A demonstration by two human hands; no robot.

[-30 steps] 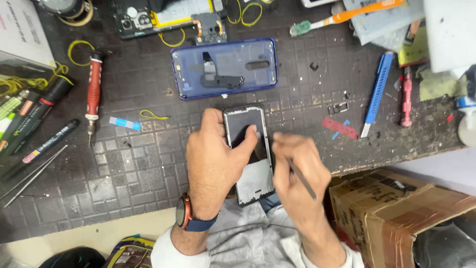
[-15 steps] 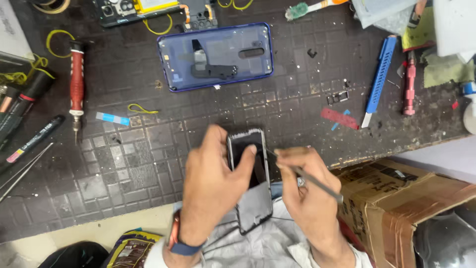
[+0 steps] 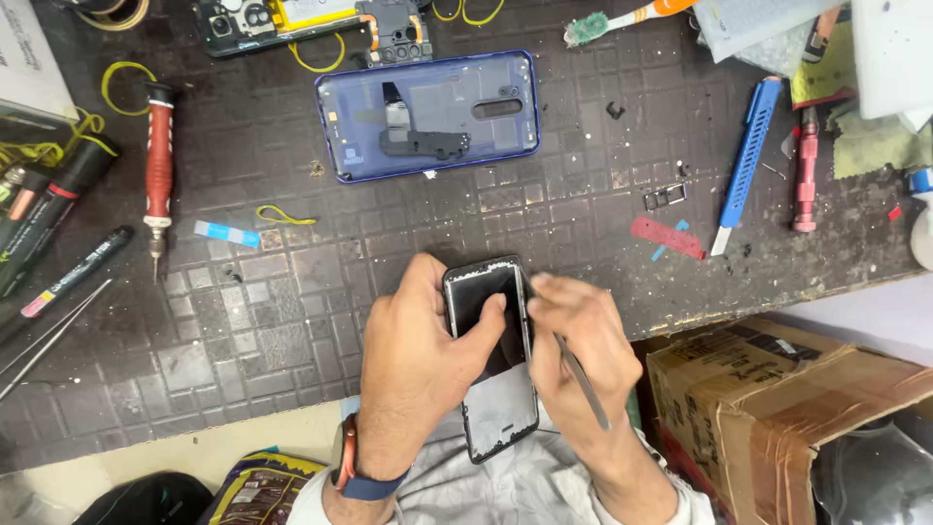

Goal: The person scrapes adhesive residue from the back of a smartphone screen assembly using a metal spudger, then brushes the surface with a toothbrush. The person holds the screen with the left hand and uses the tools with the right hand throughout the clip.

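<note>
Phone frame (image 3: 491, 360) sits at 6 o'clock on our lap edge, our left hand (image 3: 418, 365) grasping it, thumb on the glass, our right hand (image 3: 573, 340) pinching a thin metal tool (image 3: 583, 379), which we should keep shallow along the seam.

Colours and patterns before me:
- Worktop (image 3: 292, 292): dark brown-black mat, embossed grid of small squares, flecked with pale specks.
- Phone frame (image 3: 491, 360) in my fingers: black rim, black upper glass, pale grey lower panel.
- Back cover (image 3: 428, 117): translucent blue, black parts inside.
- Screwdriver (image 3: 157, 160): red handle, black cap.
- Second screwdriver (image 3: 806, 170): red-pink.
- Utility knife (image 3: 744, 165): bright blue.
- Toothbrush (image 3: 632, 17): orange and white handle, green bristles.
- Rubber band (image 3: 284, 215): yellow.
- My watch strap (image 3: 369, 484): navy, orange edge.
- Cardboard box (image 3: 768, 408): brown.
</note>
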